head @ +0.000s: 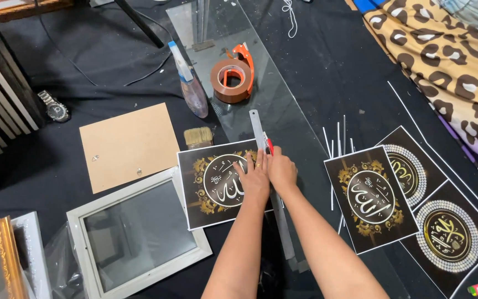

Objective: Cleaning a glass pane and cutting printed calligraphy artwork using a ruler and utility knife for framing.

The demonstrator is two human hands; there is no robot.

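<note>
Far left, a wristwatch on the dark tabletop; next, brown backing board, white frame. Centre: left hand, fingers released, pressing flat on black-and-gold print. Right hand, fingers clenched on red cutter against steel ruler. Further right, more prints.

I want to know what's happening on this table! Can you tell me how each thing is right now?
Left hand: flat, pressing the black-and-gold print.
Right hand: holding a red cutter against the metal ruler.
Metal ruler: lying along the print's right edge.
Glass sheet: flat under the print's edge.
Tape dispenser: resting on the glass.
Spray bottle: lying down.
White frame: lying flat.
Wristwatch: lying unworn.
</note>
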